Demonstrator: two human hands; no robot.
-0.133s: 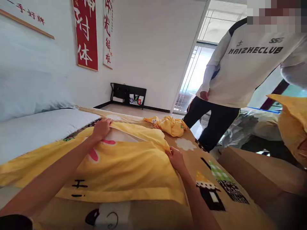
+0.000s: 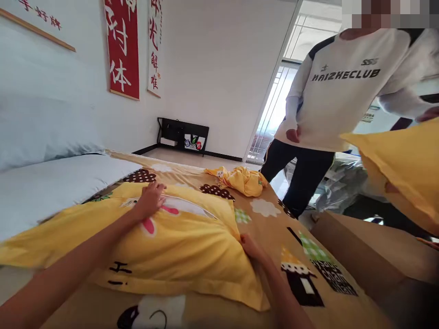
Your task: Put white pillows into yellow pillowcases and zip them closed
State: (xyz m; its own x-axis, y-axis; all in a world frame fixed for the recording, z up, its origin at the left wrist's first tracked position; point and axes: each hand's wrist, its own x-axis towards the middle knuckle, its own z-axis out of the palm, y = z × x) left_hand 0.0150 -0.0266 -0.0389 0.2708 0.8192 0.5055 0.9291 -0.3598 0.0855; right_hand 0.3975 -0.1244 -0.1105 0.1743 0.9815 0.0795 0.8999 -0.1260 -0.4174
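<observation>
Bed (image 2: 272, 233): covered by a tan sheet printed with clouds, small houses and green gingham.
Room: white-walled, with a red scroll (image 2: 124, 55), white scrolls (image 2: 154, 50), a black low shelf (image 2: 180, 129) by the wall and a glazed door (image 2: 273, 107) letting in light.
Pillowcase (image 2: 195, 246): yellow, lying inward of the bed's right edge, slit along the upper side, white filling (image 2: 188, 206) showing inside.
Left grip (image 2: 151, 200): laid on the pillowcase near the opening; cannot tell whether closed on cloth.
Right grip (image 2: 250, 244): clamped on the pillowcase's side edge.
Bed's far right corner: occupied by a crumpled yellow cloth (image 2: 247, 181).
Beside bed's right edge: cardboard box (image 2: 370, 242), and beyond it another person (image 2: 339, 96), one hand (image 2: 430, 114) at a yellow cloth piece (image 2: 404, 155).
Yellow cloth pieces: three, pillowcase included.
Scrolls: three, one red and two white.
Cardboard boxes: one.
Low shelves: one.
Other people: one.
</observation>
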